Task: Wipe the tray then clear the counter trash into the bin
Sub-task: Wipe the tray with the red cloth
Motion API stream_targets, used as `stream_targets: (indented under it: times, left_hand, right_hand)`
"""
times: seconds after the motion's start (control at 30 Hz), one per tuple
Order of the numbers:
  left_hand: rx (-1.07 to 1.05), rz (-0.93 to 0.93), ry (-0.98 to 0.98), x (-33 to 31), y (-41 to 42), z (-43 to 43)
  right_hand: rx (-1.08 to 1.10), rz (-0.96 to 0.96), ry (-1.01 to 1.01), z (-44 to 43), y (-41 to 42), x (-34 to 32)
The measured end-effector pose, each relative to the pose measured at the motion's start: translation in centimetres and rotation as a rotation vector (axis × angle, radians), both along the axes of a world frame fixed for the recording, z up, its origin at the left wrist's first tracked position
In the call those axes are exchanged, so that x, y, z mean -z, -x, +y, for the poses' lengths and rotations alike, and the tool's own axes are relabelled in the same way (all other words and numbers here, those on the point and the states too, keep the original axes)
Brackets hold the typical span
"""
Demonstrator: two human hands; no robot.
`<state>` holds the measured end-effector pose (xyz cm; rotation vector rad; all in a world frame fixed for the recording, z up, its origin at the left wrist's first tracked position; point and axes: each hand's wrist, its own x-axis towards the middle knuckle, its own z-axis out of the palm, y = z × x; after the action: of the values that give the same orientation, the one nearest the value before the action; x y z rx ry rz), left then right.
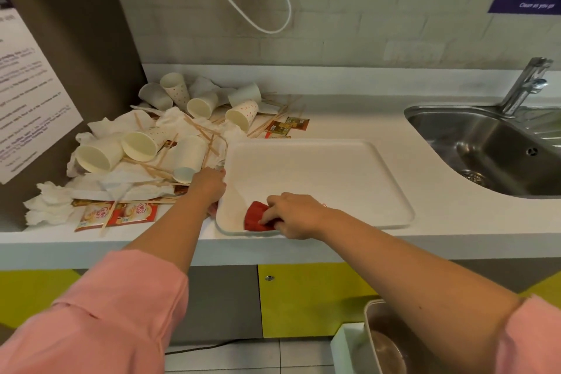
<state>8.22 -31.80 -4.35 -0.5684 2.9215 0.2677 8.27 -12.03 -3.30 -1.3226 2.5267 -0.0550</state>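
The left hand (209, 187) curls its fingers round the one tray's (318, 179) left edge. The right hand (296, 215) clutches one red cloth (255, 215) inside the tray. Eight paper cups (142, 146) lie left of it.

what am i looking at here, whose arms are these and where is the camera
There is no machine here. These are a person's two bare arms in pink sleeves, filmed by one camera worn on their head, which looks forward and down. That is the only picture.

The right hand holds a red cloth against the near corner of a white tray on the counter. The left hand grips the tray's left edge.

Left of the tray lies a pile of paper cups, crumpled napkins and sachets. A steel sink is on the right.
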Motion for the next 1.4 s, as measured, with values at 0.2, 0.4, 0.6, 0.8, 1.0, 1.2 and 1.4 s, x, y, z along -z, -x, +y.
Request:
stream_targets:
  times: [0.2, 0.4, 0.6, 0.8, 1.0, 1.2, 1.4]
  left_hand:
    - [0.003, 0.011, -0.073, -0.2, -0.1, -0.1]
    - [-0.092, 0.049, -0.156, -0.1, 0.2, 0.4]
    - [-0.225, 0.089, -0.189, 0.7, 0.9, 1.0]
    - [-0.392, 0.362, -0.447, 1.7, 1.3, 1.9]
    - [-0.349, 0.581, -0.671, 2.4, -0.3, 2.0]
    - [-0.312, 0.669, -0.762, 3.3, -1.2, 2.0]
    - [-0.299, 0.704, -0.757, 3.6, -1.3, 2.1]
  right_hand:
    - [-0.041, 0.048, 0.092, -3.8, -1.3, 1.2]
    - [0.095, -0.125, 0.393, -3.1, -0.9, 2.4]
    - [0.471, -0.390, 0.821, -0.1, 0.4, 0.8]
    - [0.720, -0.816, 1.138, 4.1, 1.4, -0.1]
    - [0.723, -0.938, 1.194, 7.0, 2.4, -0.7]
    - [0.441, -0.163, 0.581, 7.9, 3.7, 0.0]
    - [0.204, 0.052, 0.199, 2.9, 1.5, 1.6]
